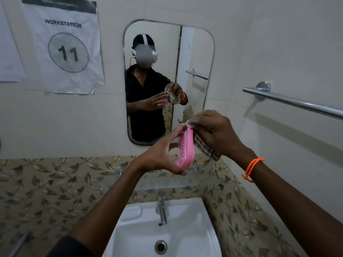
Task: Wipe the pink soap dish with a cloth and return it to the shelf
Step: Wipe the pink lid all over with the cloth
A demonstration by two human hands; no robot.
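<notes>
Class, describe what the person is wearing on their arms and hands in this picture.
Both forearms are bare. The right hand has an orange beaded bracelet around its wrist. The left hand wears nothing, and a dark sleeve shows at the frame's bottom edge. No gloves.

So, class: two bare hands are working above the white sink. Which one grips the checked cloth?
The right hand, wearing the orange bracelet, grips the checked cloth; the left hand holds the pink soap dish.
</notes>
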